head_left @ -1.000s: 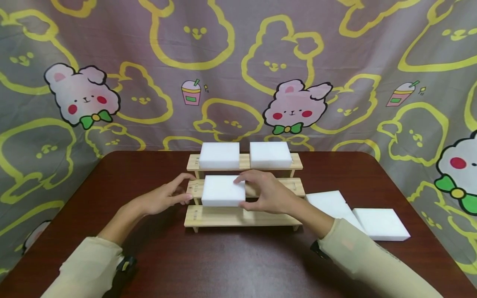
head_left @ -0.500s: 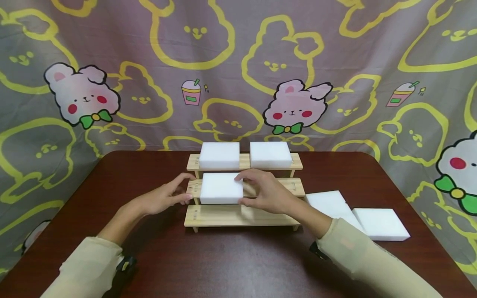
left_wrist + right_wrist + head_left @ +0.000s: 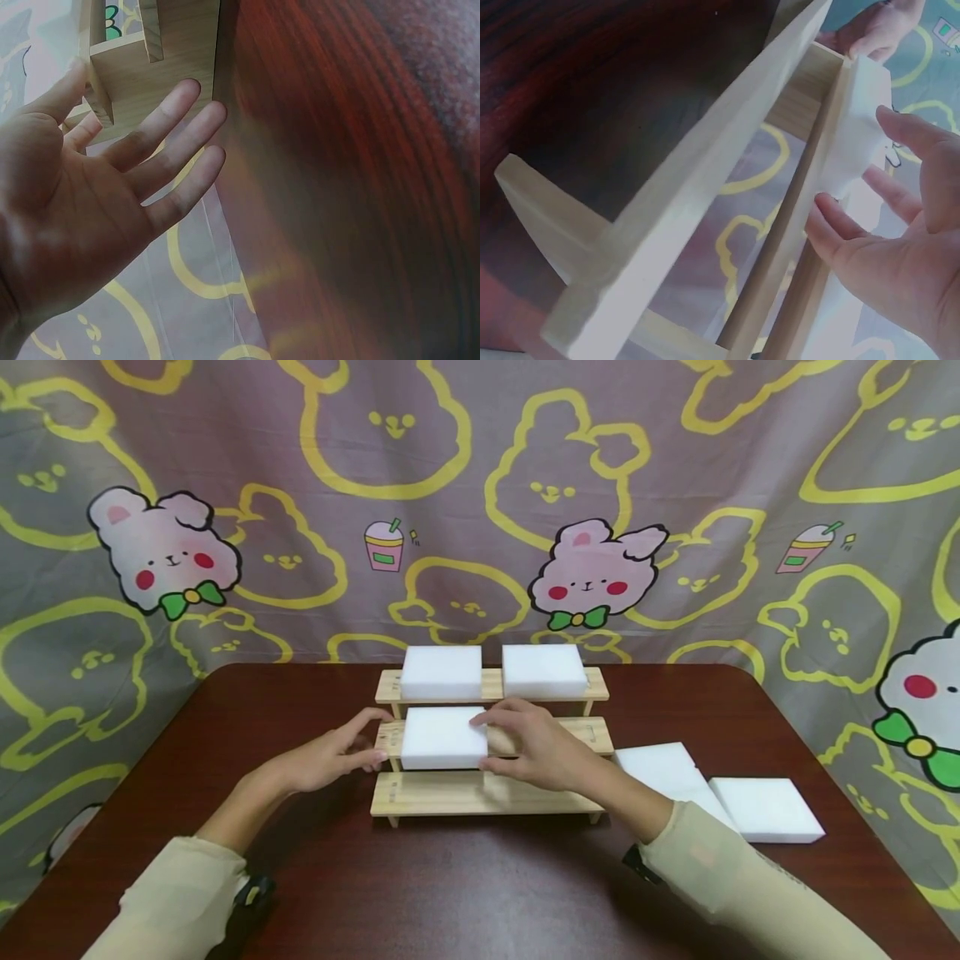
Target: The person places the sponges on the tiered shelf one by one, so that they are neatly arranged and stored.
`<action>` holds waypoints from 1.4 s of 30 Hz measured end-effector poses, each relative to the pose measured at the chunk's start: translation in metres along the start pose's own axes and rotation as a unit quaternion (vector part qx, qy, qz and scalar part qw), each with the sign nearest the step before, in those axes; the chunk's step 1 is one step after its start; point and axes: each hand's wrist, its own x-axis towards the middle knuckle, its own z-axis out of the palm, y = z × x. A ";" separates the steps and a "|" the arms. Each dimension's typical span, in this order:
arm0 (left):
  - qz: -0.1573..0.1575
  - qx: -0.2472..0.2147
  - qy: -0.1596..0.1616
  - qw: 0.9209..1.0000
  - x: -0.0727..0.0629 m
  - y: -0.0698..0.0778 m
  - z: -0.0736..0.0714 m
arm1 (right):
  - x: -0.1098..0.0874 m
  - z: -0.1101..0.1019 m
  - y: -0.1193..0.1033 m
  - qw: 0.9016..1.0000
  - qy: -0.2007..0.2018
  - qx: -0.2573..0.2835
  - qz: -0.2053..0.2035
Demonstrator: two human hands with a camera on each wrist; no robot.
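Observation:
A white foam block [image 3: 444, 737] lies on the middle step of a three-tier wooden display stand [image 3: 435, 795], near its left end. My right hand [image 3: 536, 747] pinches the block at its right side, with fingertips at its back and front corners; in the right wrist view this block [image 3: 859, 127] sits flush along the step's edge. At the stand's left end, my left hand [image 3: 333, 756] pinches the middle step between thumb and index finger. In the left wrist view, the other fingers [image 3: 180, 180] of that hand extend past the stand's wooden side.
Two more white foam blocks, one on the left [image 3: 441, 670] and one on the right [image 3: 543, 668], sit on the top step. Other foam blocks [image 3: 767, 810] lie on the dark wooden table [image 3: 480, 893] to the right, partly behind my right forearm. A patterned curtain [image 3: 450, 485] hangs behind.
The foam block in my right hand has shifted slightly left and back on the middle step. My left hand has stayed at the stand's left end.

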 end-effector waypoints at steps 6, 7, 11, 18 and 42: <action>0.001 -0.005 0.001 1.000 0.000 0.000 0.001 | 0.002 0.001 -0.001 1.000 0.005 -0.016 -0.012; 0.001 -0.005 0.002 1.000 0.000 0.000 0.001 | 0.002 0.002 0.000 1.000 0.009 -0.013 -0.013; 0.004 -0.002 0.004 1.000 0.002 -0.001 0.001 | 0.004 0.004 0.002 1.000 0.017 0.014 -0.010; 0.008 0.005 0.005 1.000 0.002 -0.003 0.000 | 0.007 0.006 0.003 0.998 0.008 0.069 0.009; 0.011 0.002 0.000 1.000 0.001 -0.002 0.000 | 0.017 0.012 0.005 0.998 0.023 0.054 0.037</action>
